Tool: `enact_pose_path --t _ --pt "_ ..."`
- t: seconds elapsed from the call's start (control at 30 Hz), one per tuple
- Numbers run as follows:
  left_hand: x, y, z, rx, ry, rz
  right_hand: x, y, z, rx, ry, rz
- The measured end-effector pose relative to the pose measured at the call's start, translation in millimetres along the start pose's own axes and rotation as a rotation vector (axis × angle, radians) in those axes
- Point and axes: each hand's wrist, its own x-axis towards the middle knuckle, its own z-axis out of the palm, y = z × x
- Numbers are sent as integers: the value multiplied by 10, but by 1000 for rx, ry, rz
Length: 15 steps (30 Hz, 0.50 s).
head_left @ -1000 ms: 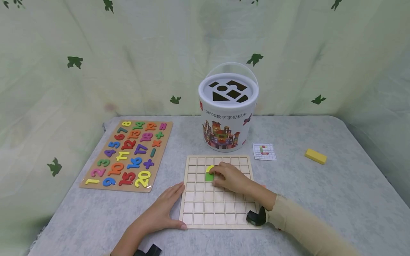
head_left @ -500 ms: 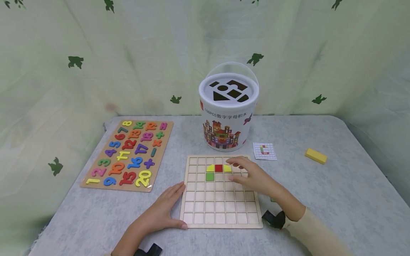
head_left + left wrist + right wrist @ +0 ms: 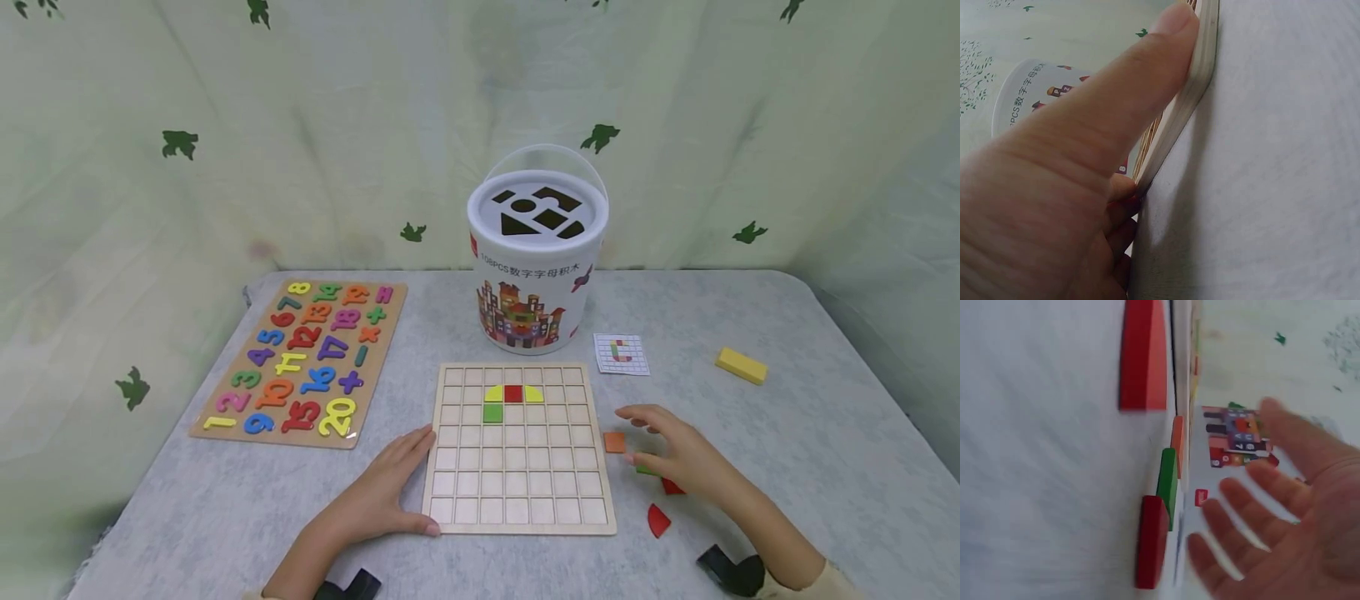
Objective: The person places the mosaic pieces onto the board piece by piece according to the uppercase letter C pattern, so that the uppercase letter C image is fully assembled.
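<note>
A wooden grid board (image 3: 517, 487) lies on the table. Near its top sit a yellow quarter-round tile (image 3: 494, 394), a red square tile (image 3: 513, 393), a second yellow quarter-round tile (image 3: 533, 394) and, below the left one, a green square tile (image 3: 492, 412). My left hand (image 3: 375, 492) rests against the board's left edge, thumb at the lower corner. My right hand (image 3: 682, 454) hovers with spread fingers, holding nothing, over loose pieces right of the board: an orange square tile (image 3: 614, 442), a partly hidden green piece (image 3: 646, 471), a partly hidden red piece (image 3: 672, 487) and a red quarter-round tile (image 3: 658, 521).
A white bucket (image 3: 532, 300) with a shape-hole lid stands behind the board. A small pattern card (image 3: 621, 355) lies beside it, and a yellow block (image 3: 741, 366) farther right. A number puzzle board (image 3: 300, 362) lies at the left.
My right hand has left the yellow tile at the board's top and moved right and toward me, above the loose pieces. My left hand has stayed at the board's edge.
</note>
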Motion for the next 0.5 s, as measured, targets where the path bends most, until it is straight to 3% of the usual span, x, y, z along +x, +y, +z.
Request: enact_pose_path --t 0.23,0.5 --pt "9 4 4 0 0 -4 -206 209 37 -61 -20 81" --pt "9 4 1 -1 0 -10 -209 237 56 -139 4 80"
